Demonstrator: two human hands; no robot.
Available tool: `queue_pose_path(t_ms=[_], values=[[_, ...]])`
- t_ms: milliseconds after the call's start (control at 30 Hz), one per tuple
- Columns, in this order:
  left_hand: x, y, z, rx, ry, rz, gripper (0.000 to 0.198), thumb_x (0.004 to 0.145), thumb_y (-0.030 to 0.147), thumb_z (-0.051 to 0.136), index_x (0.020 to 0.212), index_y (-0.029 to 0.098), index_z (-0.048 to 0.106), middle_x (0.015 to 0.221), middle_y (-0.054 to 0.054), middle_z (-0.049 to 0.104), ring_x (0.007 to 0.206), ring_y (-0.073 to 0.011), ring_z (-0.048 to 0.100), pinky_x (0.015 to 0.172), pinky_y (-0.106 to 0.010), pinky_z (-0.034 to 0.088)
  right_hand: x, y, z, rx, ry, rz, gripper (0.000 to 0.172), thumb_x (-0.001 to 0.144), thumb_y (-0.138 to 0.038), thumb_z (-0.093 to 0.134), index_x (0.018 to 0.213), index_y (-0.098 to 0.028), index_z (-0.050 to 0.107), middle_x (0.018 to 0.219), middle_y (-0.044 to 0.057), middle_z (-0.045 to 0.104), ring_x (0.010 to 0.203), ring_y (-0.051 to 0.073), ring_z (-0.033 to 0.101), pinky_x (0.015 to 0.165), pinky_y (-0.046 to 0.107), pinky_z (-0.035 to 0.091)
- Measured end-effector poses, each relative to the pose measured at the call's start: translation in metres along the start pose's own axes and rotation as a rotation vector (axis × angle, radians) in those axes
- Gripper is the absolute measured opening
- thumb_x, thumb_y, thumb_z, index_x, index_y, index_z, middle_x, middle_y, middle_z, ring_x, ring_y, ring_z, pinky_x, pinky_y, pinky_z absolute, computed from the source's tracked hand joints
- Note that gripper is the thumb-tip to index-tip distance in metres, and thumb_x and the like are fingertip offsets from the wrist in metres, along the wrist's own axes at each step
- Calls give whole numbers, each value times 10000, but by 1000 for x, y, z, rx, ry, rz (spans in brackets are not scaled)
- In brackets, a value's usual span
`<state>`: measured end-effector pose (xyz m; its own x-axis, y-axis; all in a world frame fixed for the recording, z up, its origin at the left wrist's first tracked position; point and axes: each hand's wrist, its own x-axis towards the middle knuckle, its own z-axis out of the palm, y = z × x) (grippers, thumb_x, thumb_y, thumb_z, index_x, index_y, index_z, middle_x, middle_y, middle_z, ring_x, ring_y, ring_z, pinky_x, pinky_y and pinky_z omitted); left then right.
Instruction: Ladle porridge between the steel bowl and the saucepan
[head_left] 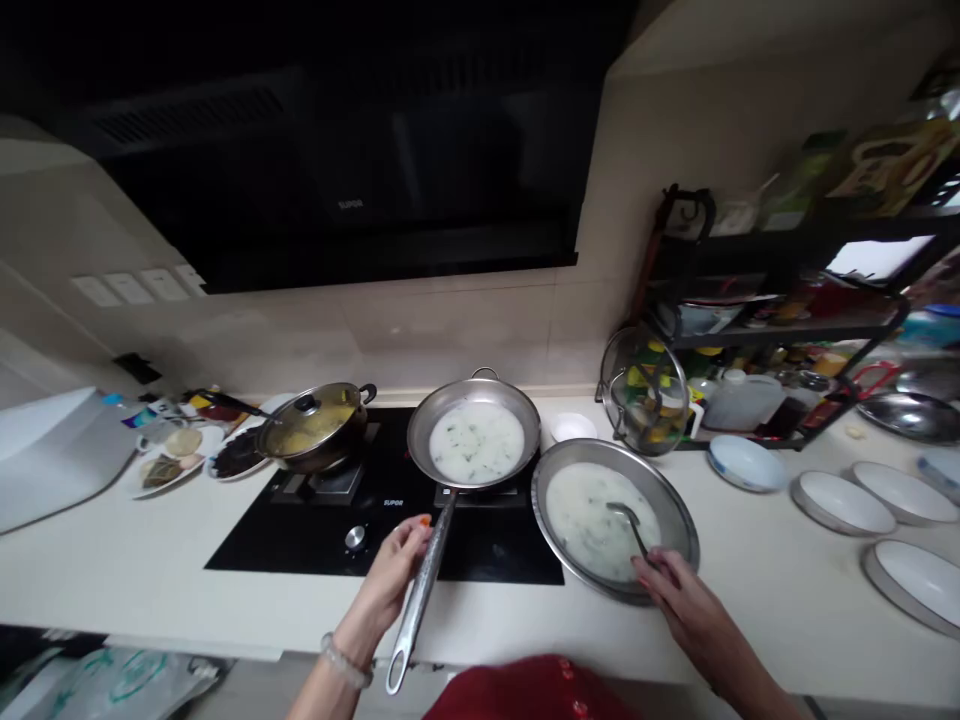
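On the far left of the counter [112, 560], a plate of food [169, 462] is sitting near the wall. Next to it, a pot with a glass lid [311, 428] is resting on the black stove [375, 510]. The left hand [396, 578] is touching the long metal handle of the frying pan [474, 440], with the fingers curled loosely against it, not wrapped all the way around. The pan is sitting on the stove and is holding a thin white batter with green bits. Just beside it on the counter, a big metal bowl [615, 520] is holding more of the same batter. The right hand [679, 590] is gripping a ladle [628, 520], whose scoop is dipping into the bowl. Farther right, white dishes [844, 502] are lying on the counter.
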<state>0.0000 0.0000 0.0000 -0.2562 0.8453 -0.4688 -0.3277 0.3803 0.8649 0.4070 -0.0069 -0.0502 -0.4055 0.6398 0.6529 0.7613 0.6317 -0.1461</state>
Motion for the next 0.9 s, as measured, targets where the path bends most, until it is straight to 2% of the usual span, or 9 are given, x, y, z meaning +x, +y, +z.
queue_pose_path(t_ms=[67, 167, 233, 333, 500, 600, 700, 833, 900], values=[[-7, -9, 2, -86, -126, -173, 381, 732, 359, 759, 992, 113, 629, 855, -122, 710, 677, -183, 673, 613, -274, 533, 3, 3, -9, -19, -23, -32, 321, 919, -138, 405, 1092, -220, 663, 985, 99, 635, 942, 167, 653, 798, 237, 544], [-10, -7, 10, -281, -305, -391, 361, 837, 335, 656, 1090, 83, 601, 935, -177, 700, 706, -200, 687, 618, -288, 562, 6, 6, -22, -5, -68, -55, 421, 896, -96, 348, 1114, -259, 670, 992, 84, 657, 925, 157, 665, 775, 227, 549], [-3, -5, 12, -421, -397, -456, 349, 878, 306, 602, 1139, 76, 582, 904, -156, 687, 650, -150, 659, 517, -207, 526, 12, 7, -29, 17, -37, 4, 380, 888, -143, 391, 1099, -275, 678, 987, 73, 670, 902, 168, 673, 773, 248, 557], [14, -8, 14, -567, -499, -519, 303, 882, 244, 586, 1137, 80, 581, 799, -84, 627, 544, -62, 558, 381, -91, 380, 26, 3, -36, 49, 111, 195, 266, 870, -238, 487, 1045, -261, 685, 963, 68, 686, 863, 199, 677, 795, 312, 556], [31, -14, 17, -598, -579, -495, 83, 785, 98, 597, 866, 108, 586, 598, 48, 411, 388, 0, 323, 319, -80, 244, 48, -14, -41, 185, 362, 620, 278, 869, -350, 487, 1001, -180, 663, 912, 106, 704, 806, 226, 679, 875, 402, 515], [32, -14, 20, -542, -589, -493, 107, 703, 58, 595, 728, 128, 518, 554, 57, 367, 381, -10, 308, 319, -94, 207, 55, -21, -38, 387, 435, 919, 356, 860, -381, 467, 1058, -140, 639, 839, 102, 719, 860, 251, 689, 958, 468, 470], [31, -16, 23, -462, -573, -467, 151, 645, 58, 599, 713, 142, 494, 530, 59, 374, 376, -17, 310, 329, -106, 185, 63, -24, -33, 627, 555, 1156, 351, 804, -341, 511, 1042, -114, 635, 812, 91, 719, 834, 256, 705, 940, 477, 491], [28, -23, 25, -340, -532, -374, 182, 626, 81, 611, 722, 160, 478, 518, 61, 396, 362, -22, 308, 338, -132, 178, 77, -27, -28, 898, 838, 1237, 229, 692, -269, 592, 855, -116, 641, 836, 77, 694, 699, 214, 702, 815, 388, 569], [27, -25, 26, -305, -517, -344, 196, 623, 98, 625, 719, 165, 468, 515, 63, 400, 363, -21, 307, 343, -140, 177, 85, -30, -26, 971, 879, 1235, 216, 666, -262, 625, 824, -114, 644, 817, 69, 686, 678, 202, 695, 775, 368, 584]])
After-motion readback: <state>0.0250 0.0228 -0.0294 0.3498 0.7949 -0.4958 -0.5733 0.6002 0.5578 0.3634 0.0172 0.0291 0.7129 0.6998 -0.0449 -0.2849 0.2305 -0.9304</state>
